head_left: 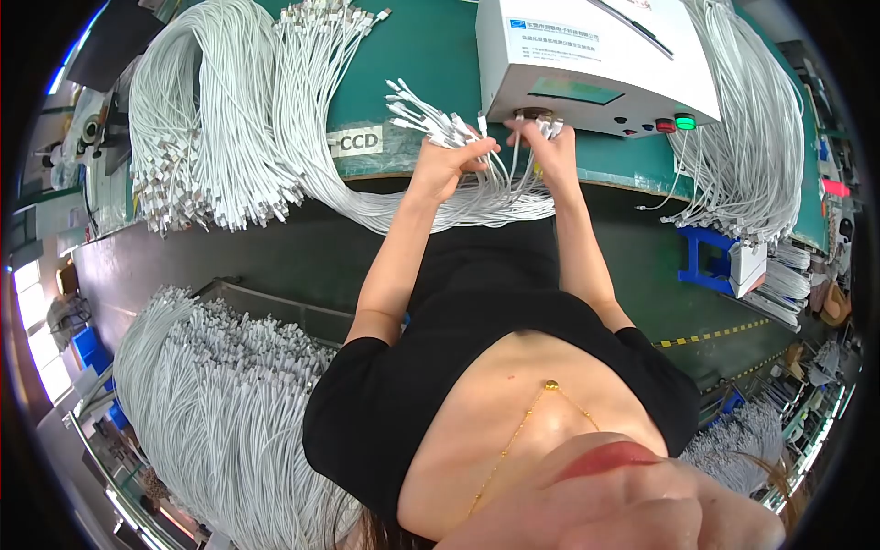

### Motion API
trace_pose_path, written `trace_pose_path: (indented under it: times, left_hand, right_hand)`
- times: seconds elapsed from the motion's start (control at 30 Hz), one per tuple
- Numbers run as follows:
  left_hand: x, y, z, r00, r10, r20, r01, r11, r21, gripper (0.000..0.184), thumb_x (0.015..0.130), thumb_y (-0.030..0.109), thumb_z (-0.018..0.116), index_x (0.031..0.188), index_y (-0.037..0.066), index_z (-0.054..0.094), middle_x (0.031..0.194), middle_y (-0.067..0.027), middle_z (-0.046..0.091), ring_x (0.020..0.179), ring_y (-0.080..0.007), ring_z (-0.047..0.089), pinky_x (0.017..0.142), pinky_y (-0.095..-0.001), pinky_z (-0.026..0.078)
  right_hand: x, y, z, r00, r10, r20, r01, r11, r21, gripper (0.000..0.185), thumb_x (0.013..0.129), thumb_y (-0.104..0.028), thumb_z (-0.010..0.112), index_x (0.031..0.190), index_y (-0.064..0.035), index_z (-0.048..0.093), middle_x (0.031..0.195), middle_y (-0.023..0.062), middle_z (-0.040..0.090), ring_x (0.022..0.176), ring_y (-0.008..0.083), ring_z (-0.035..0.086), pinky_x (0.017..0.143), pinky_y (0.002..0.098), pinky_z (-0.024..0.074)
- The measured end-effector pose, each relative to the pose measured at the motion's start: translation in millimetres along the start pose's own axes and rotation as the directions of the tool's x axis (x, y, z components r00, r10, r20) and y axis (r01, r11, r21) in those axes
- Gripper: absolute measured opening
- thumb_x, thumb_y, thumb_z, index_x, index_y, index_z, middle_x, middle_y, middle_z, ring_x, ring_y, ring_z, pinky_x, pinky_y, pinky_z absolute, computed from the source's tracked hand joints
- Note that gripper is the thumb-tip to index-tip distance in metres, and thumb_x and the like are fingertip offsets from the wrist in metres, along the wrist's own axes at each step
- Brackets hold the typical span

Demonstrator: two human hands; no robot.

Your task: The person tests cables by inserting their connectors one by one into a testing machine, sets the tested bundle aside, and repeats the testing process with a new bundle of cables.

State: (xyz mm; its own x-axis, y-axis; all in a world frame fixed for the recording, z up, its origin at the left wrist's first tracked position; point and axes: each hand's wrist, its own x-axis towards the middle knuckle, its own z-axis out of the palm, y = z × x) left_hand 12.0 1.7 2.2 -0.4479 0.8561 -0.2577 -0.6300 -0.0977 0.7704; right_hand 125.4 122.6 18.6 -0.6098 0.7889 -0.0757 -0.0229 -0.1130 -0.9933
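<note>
White cable bunch sits in the left hand, at the front edge of the bench, just beside the white box; the fingers are wrapped round the cables, and the connector ends fan out above the hand, pointing up and to the left; the right hand is near it, raised to the lower front of the white box, its fingers narrowly spaced among more connector ends; whether they pinch one of these I cannot tell, as the fingers and cables overlap.

Below both hands the cable lengths sag in a loop along the bench edge and run off to the left; on the front of the box are a greenish screen, small dark knobs, a red button and, next to it, a bright green button; a dark pen-like stick lies on its upper face.

Green bench top carries the box; a label reading CCD is on it, left of the hands; a thick hank of white cables drapes over the bench at the left, and another hank at the right; under the latter stands a blue stool; at the lower left, beside the person's black sleeve, is a large heap of white cables.
</note>
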Motion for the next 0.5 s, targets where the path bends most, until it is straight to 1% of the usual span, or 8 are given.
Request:
trace_pose_path:
  times: [0.03, 0.13, 0.2, 0.23, 0.27, 0.33, 0.37, 0.5]
  left_hand:
    - [1.0, -1.5, -0.1, 1.000, 0.002, 0.002, -0.002, 1.000, 0.000, 0.021, 0.071, -0.003, 0.069, 0.088, 0.003, 0.057, 0.079, -0.0052, 0.061, 0.074, -0.0171, 0.064, 0.048, -0.0207, 0.052]
    - [0.1, -2.4, 3.2, 0.998, -0.051, 0.028, 0.050, 0.998, 0.043, 0.021, 0.071, -0.004, 0.070, 0.087, 0.003, 0.057, 0.079, -0.0053, 0.062, 0.074, -0.0161, 0.064, 0.050, -0.0217, 0.053]
    - [-1.9, 0.1, 8.1, 0.996, -0.082, 0.042, 0.079, 0.994, 0.074, 0.021, 0.071, -0.004, 0.069, 0.087, 0.003, 0.057, 0.081, -0.0063, 0.062, 0.074, -0.0157, 0.064, 0.051, -0.0231, 0.054]
    - [-1.4, -2.6, 5.1, 0.996, -0.069, 0.050, 0.066, 0.996, 0.059, 0.019, 0.072, -0.004, 0.068, 0.087, 0.002, 0.057, 0.083, -0.0079, 0.063, 0.077, -0.0168, 0.064, 0.055, -0.0252, 0.056]
    - [-0.6, -4.5, 1.9, 0.996, -0.069, 0.050, 0.066, 0.996, 0.060, 0.019, 0.072, -0.004, 0.068, 0.087, 0.002, 0.057, 0.083, -0.0079, 0.063, 0.077, -0.0168, 0.064, 0.055, -0.0252, 0.056]
    - [0.5, -3.5, -1.5, 0.993, -0.090, 0.071, 0.090, 0.996, 0.005, 0.015, 0.077, -0.003, 0.063, 0.090, 0.001, 0.057, 0.089, -0.0100, 0.063, 0.083, -0.0196, 0.064, 0.062, -0.0234, 0.057]
    - [-1.2, -2.7, -3.1, 0.993, -0.107, 0.054, 0.109, 0.994, -0.030, 0.014, 0.078, -0.004, 0.062, 0.090, 0.000, 0.057, 0.090, -0.0112, 0.062, 0.086, -0.0219, 0.063, 0.067, -0.0247, 0.057]
    - [-3.0, -2.5, -4.8, 0.995, -0.041, 0.093, 0.044, 0.998, -0.035, 0.013, 0.079, -0.003, 0.061, 0.091, 0.000, 0.057, 0.090, -0.0117, 0.062, 0.086, -0.0220, 0.063, 0.070, -0.0250, 0.056]
  right_hand:
    - [-3.3, -5.6, -2.8, 0.994, 0.086, 0.075, -0.088, 0.996, 0.019, 0.012, 0.073, -0.008, 0.063, 0.076, 0.0033, 0.064, 0.069, 0.0060, 0.061, 0.061, 0.0105, 0.056, 0.057, 0.0220, 0.0432]
    - [-19.6, -16.1, 9.1, 0.989, 0.088, 0.120, -0.095, 0.994, 0.057, 0.015, 0.073, -0.009, 0.066, 0.079, 0.0037, 0.064, 0.068, 0.0056, 0.061, 0.060, 0.0102, 0.055, 0.057, 0.0217, 0.0430]
    - [-17.1, -4.7, 2.5, 0.988, 0.103, 0.115, -0.105, 0.994, 0.015, 0.015, 0.071, -0.009, 0.069, 0.079, 0.0028, 0.064, 0.065, 0.0034, 0.059, 0.057, 0.0080, 0.053, 0.054, 0.0211, 0.0401]
    - [-14.6, -1.5, -2.4, 0.991, 0.117, 0.063, -0.119, 0.992, 0.032, 0.014, 0.071, -0.009, 0.069, 0.077, 0.0020, 0.065, 0.064, 0.0023, 0.059, 0.056, 0.0072, 0.052, 0.051, 0.0211, 0.0382]
    - [-11.3, 0.7, -6.7, 0.991, 0.132, 0.011, -0.132, 0.990, 0.051, 0.013, 0.070, -0.010, 0.070, 0.076, 0.0012, 0.066, 0.063, 0.0012, 0.059, 0.054, 0.0064, 0.051, 0.048, 0.0211, 0.0363]
    - [-0.9, 5.0, -13.7, 0.970, 0.220, -0.100, -0.209, 0.972, 0.107, 0.008, 0.066, -0.006, 0.070, 0.068, -0.0015, 0.063, 0.058, 0.0008, 0.055, 0.048, 0.0051, 0.044, 0.044, 0.0207, 0.0285]
    - [-1.1, 8.0, -15.1, 0.967, 0.221, -0.129, -0.203, 0.969, 0.139, 0.008, 0.066, -0.005, 0.070, 0.067, -0.0018, 0.062, 0.057, 0.0009, 0.055, 0.047, 0.0053, 0.044, 0.044, 0.0206, 0.0285]
    - [2.4, -4.3, -2.5, 0.959, 0.217, -0.182, -0.183, 0.965, 0.186, 0.010, 0.066, -0.003, 0.069, 0.064, -0.0035, 0.058, 0.055, 0.0005, 0.052, 0.045, 0.0059, 0.044, 0.042, 0.0208, 0.0272]
